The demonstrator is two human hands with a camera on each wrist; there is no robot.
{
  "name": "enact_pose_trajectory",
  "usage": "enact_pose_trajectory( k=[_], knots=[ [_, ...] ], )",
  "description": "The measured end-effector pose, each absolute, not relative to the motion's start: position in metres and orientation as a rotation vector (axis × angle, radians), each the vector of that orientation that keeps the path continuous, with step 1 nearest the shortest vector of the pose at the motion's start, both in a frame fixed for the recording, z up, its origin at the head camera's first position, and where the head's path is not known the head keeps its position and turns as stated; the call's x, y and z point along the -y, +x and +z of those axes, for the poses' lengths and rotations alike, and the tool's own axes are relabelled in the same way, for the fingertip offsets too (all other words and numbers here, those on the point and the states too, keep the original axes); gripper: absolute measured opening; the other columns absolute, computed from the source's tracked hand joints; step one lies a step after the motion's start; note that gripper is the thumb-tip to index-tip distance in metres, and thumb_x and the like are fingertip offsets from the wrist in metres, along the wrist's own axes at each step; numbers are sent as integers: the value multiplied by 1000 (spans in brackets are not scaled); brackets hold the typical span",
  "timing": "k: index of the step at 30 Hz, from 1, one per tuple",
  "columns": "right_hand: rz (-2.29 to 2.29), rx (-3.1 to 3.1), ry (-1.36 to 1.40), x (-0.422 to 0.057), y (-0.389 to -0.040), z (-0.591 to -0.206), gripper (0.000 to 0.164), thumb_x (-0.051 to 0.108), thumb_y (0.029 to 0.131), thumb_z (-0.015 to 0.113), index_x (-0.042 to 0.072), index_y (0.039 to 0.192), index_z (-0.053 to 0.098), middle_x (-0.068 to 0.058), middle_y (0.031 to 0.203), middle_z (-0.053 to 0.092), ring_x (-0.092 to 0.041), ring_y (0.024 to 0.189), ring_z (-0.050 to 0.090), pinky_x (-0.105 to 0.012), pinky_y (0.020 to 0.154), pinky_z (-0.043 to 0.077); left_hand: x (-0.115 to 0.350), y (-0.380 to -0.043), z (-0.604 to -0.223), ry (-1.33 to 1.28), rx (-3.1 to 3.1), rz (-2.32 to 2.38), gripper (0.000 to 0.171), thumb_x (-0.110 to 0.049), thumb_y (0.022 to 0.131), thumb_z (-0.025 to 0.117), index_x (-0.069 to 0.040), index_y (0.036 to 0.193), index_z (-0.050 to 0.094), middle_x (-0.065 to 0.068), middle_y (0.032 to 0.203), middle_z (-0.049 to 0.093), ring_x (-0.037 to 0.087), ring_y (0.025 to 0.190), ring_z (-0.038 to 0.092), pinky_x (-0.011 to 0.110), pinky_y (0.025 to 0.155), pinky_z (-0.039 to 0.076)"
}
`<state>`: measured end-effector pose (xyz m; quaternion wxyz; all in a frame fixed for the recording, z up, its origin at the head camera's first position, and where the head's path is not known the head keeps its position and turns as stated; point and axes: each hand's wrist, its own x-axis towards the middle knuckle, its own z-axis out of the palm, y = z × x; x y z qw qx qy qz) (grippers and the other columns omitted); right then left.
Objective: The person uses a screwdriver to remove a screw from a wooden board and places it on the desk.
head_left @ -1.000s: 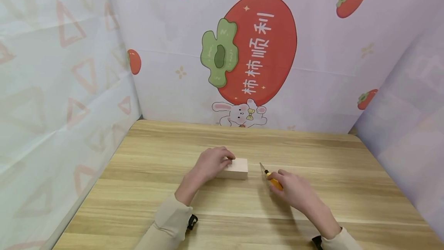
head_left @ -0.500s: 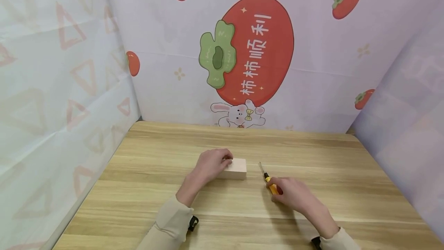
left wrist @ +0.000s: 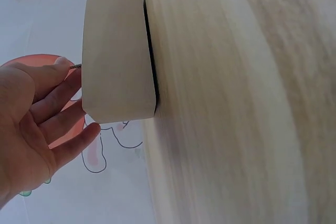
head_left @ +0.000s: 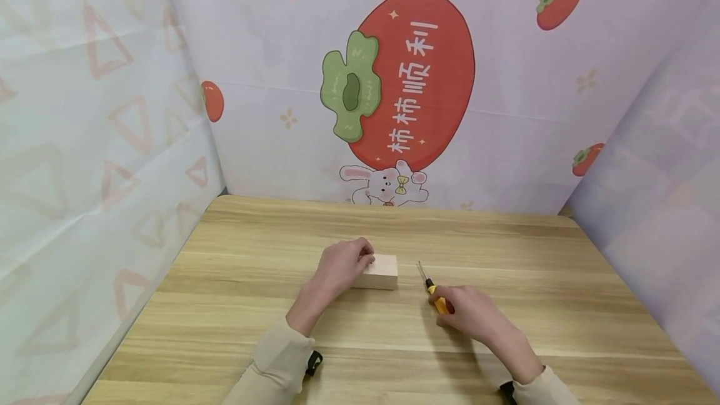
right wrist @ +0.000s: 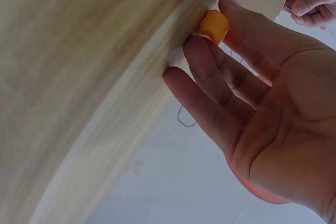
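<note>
A pale wooden block [head_left: 381, 280] lies flat on the wood-grain table. My left hand [head_left: 340, 267] is over its left part. In the left wrist view, thumb and forefinger pinch a thin threaded screw [left wrist: 76, 66] against the block's upper face; most of the screw is hidden by the fingers. To the right, my right hand [head_left: 475, 312] holds a screwdriver [head_left: 440, 304] between thumb and fingertips, low over the table. Its handle is yellow-orange with a black collar, and the metal shaft points away and slightly left, apart from the block.
The table [head_left: 270, 230] meets a printed backdrop [head_left: 253, 142] at its far edge, with fabric walls on the left [head_left: 73, 174] and right [head_left: 664, 192]. Each wrist carries a black strap piece below the beige sleeve [head_left: 281, 349].
The right hand's fingers have shifted on the screwdriver handle, and the screwdriver has turned slightly. The left hand stays at the block. The whole head view has drifted a little.
</note>
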<state>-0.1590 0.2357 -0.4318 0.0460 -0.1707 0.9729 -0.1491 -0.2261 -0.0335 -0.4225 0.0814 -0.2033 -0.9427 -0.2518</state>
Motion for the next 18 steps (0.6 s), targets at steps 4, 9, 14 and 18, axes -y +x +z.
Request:
enact_pose_trajectory(
  k=[4, 9, 14, 18],
  knots=[
    [-459, -2974, -510, -235, -158, -431, 27, 18, 78, 83, 18, 104, 73, 9, 66, 47, -8, 59, 40, -23, 53, 31, 34, -226, -421, -599, 2818, -758, 11, -26, 93, 71, -15, 94, 72, -6, 81, 71, 4, 65, 56, 24, 62, 46],
    [-458, -2979, -504, -234, -158, -431, 27, 17, 78, 83, 18, 103, 73, 9, 66, 47, -8, 59, 40, -23, 53, 31, 34, -227, -419, -580, 2810, -808, 13, -29, 93, 70, -16, 91, 70, -8, 75, 67, 3, 61, 52, 22, 59, 43],
    [-452, -2977, -489, -234, -158, -432, 27, 18, 78, 83, 19, 104, 73, 9, 66, 47, -8, 59, 41, -24, 53, 31, 37, -226, -418, -587, 2805, -840, 13, -28, 93, 71, -15, 91, 70, -6, 77, 68, 4, 62, 53, 23, 59, 45],
    [-461, -2974, -482, -234, -158, -431, 27, 17, 78, 82, 19, 104, 72, 8, 66, 47, -8, 59, 41, -24, 53, 31, 40, -227, -418, -585, 2807, -852, 12, -29, 93, 71, -17, 93, 71, -6, 83, 71, 5, 67, 56, 25, 64, 48]
  ],
)
